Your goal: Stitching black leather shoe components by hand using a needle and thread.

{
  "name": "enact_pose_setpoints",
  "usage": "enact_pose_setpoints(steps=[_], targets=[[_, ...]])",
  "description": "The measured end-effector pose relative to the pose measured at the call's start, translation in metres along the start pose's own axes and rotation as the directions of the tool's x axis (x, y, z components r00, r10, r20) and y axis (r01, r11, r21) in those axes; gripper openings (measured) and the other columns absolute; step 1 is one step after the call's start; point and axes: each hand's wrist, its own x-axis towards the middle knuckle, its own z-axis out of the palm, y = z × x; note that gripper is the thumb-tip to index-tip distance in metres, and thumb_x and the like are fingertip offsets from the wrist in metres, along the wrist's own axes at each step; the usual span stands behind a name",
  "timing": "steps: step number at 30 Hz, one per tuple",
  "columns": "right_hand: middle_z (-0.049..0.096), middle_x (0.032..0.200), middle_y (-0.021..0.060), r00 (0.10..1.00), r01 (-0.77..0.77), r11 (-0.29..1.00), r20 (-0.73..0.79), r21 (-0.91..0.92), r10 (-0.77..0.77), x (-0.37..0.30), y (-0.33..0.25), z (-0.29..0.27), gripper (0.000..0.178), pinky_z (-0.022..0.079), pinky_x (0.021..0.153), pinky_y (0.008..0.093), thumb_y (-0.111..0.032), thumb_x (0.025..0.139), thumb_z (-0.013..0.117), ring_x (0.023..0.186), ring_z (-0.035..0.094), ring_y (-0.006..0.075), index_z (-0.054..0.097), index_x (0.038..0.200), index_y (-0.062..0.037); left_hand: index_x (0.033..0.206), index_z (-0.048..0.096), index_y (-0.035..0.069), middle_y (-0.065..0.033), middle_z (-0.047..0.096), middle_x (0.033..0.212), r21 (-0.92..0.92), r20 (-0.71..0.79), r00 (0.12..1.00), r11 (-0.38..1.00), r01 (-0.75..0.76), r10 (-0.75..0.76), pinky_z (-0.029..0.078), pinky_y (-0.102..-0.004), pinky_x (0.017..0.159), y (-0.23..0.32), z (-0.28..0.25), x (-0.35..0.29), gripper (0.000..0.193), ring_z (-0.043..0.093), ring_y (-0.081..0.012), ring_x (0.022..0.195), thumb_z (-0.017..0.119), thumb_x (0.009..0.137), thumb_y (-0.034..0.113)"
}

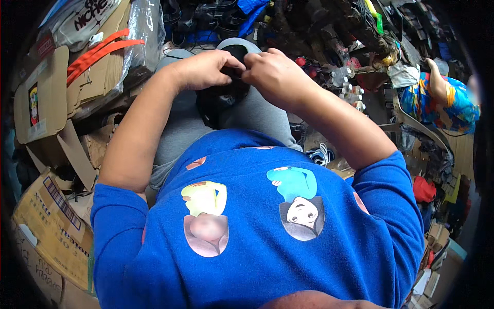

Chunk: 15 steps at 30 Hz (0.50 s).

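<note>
My left hand point(206, 69) reaches over the lap, its thumb and fingers drawn together in a pinch. Close beside it, my right hand point(275, 76) has its fingers curled, the tips almost meeting those of the left. Whatever is between the fingertips is too small or hidden to make out. Beneath both hands a black object point(222, 100) rests between my grey-trousered thighs point(257, 110). It is partly covered by the hands, and I cannot tell its kind.
Cardboard boxes point(43, 98) stand at the left, with orange-red straps point(95, 54) over them. Dark shoes point(206, 20) lie ahead. Several small bottles point(352, 95) stand at the right. Farther right sits another person in colourful patterned clothing point(437, 103). A red cloth point(424, 189) lies below.
</note>
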Motion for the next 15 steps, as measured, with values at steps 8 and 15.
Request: enact_pose_setpoints(steps=[8, 15], targets=[[0.059, 0.082, 0.0129, 0.996, -0.093, 0.926, 0.043, 0.366, 0.084, 0.001, 0.029, 0.011, 0.014, 0.049, 0.073, 0.0381, -0.007, 0.073, 0.064, 0.081, 0.061, 0.0301, 0.069, 0.086, -0.0079, 0.102, 0.065, 0.002, -0.0064, 0.065, 0.1, 0.129, -0.595, 0.804, 0.989, 0.069, 0.022, 0.044, -0.0268, 0.085, -0.024, -0.074, -0.077, 0.021, 0.059, -0.015, 0.094, 0.061, 0.082, 0.008], [0.065, 0.083, 0.0051, 0.966, -0.26, 0.644, 0.199, 0.72, 0.167, 0.002, 0.041, 0.022, 0.019, 0.048, 0.068, 0.0293, -0.02, 0.08, 0.068, 0.074, 0.059, 0.0125, 0.066, 0.092, -0.0062, 0.101, 0.067, 0.006, -0.0073, 0.064, 0.097, 0.149, -0.904, 0.417, 0.983, 0.11, 0.091, 0.046, -0.0277, 0.083, -0.029, -0.056, -0.111, 0.021, 0.06, -0.0166, 0.089, 0.067, 0.081, 0.012]])
